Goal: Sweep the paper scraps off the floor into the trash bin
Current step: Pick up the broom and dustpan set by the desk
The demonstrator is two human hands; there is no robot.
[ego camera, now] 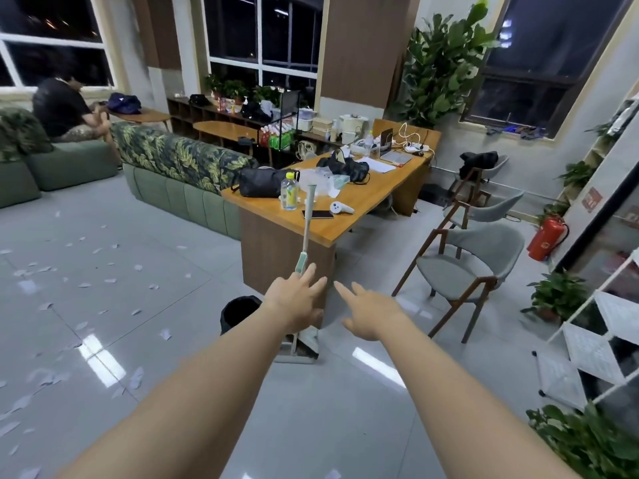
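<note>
In the room: we look down over a grey tiled floor (345, 426) with our two arms stretched forward.
Writing: we can read no brand or label; the red sign (592, 199) on the right wall and the bottle's label are too blurred for us.
Floor: glossy, reflecting ceiling lights, and it carries all we name below.
Sofa: a green sofa (183, 181) with leaf-print back cushions stands left of the tabletop; a seated person (65, 108) is further back.
Tabletop: the wooden tabletop (359, 202) holds a black bag (259, 183), a clear bottle with a yellow cap (289, 191), a phone (320, 214), a white controller (340, 207) and a laptop (394, 150).
Chairs: grey chairs on dark wooden legs (470, 264) stand right of the tabletop, with a red fire extinguisher (546, 238) beyond them.
Trash bin: the black trash bin (240, 312) sits on the floor at the tabletop's near left corner, just beside our left arm.
Broom: the broom (306, 229), pale handle with a green grip, stands upright against the tabletop's end panel, its head in a dustpan (299, 350) on the floor.
Paper scraps: small white paper scraps (110, 281) lie scattered across the left floor, well apart from the bin.
Hands: our left hand (297, 302) has its fingers spread, the fingertips at the broom's grip; whether they touch it we cannot tell. Our right hand (370, 312) is spread too, holding nothing, just beside the left.
</note>
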